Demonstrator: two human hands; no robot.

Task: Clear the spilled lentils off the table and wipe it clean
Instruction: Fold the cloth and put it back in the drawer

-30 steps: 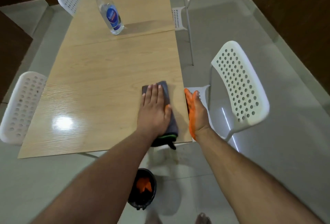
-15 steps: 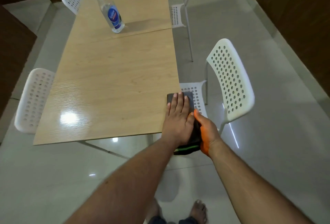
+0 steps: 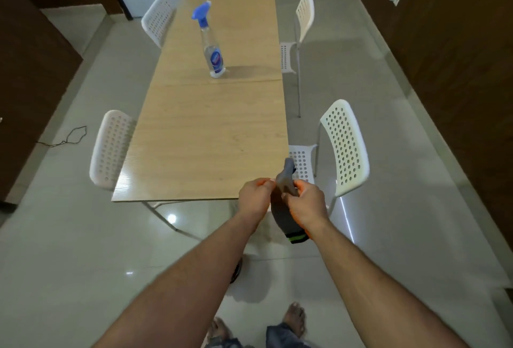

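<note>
A long wooden counter (image 3: 211, 136) runs away from the viewer over a pale glossy tiled floor (image 3: 69, 250), with dark wood panelling on both sides of the room. Four white perforated chairs stand along it: two on the left (image 3: 112, 147) (image 3: 156, 21) and two on the right (image 3: 345, 147) (image 3: 304, 18). A clear spray bottle (image 3: 211, 50) with a blue trigger head stands upright near the seam across the middle of the counter, well apart from the hands. Both bare forearms reach forward from the bottom of the view, meeting just off the near right corner of the counter. Between them hangs a grey cloth (image 3: 286, 189) with a green-striped lower edge, lifted clear of the counter, its top end sticking up above the hands and its bottom end drooping below the right wrist. The left hand (image 3: 254, 197) pinches the cloth's left side with curled fingers (image 3: 265, 182); the right hand (image 3: 306, 202) grips the other side, fingers curled round the fabric. No lentils can be made out on the counter. Bare feet (image 3: 294, 317) show at the bottom edge
</note>
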